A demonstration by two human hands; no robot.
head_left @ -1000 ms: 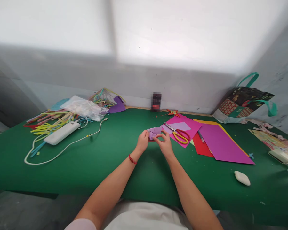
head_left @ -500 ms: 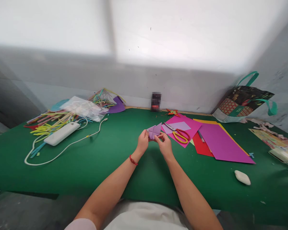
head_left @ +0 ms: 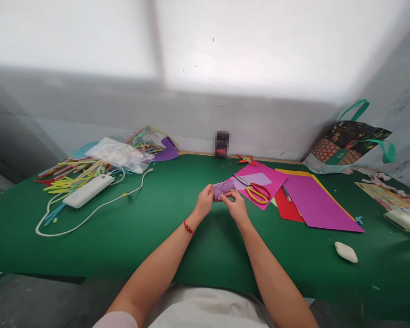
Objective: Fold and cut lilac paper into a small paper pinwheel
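Both my hands hold a small folded piece of light purple paper (head_left: 221, 189) over the middle of the green table. My left hand (head_left: 204, 202) pinches its left side, with a red beaded bracelet on that wrist. From the right, my right hand (head_left: 237, 207) grips the paper's lower right part between thumb and fingers. Crease lines cross on the paper's face, and its lower edge is partly covered by my fingers. Just right of my hands lie scissors (head_left: 258, 193) with one red and one yellow handle, resting on a pink sheet (head_left: 278, 178) and a lilac sheet (head_left: 263, 178).
A power strip (head_left: 89, 190) with a white cord and a heap of coloured paper strips (head_left: 66, 182) occupy the left. To the right are purple sheets (head_left: 323, 205), a pen (head_left: 287, 194), a white rounded case (head_left: 345, 252) and a patterned bag (head_left: 345, 146). An orange-red paper star (head_left: 246, 159) lies at the back.
The folded paper has tipped, so its raised upper right point now sits lower and its face looks flatter. Both hands keep hold of it, nearly in place.
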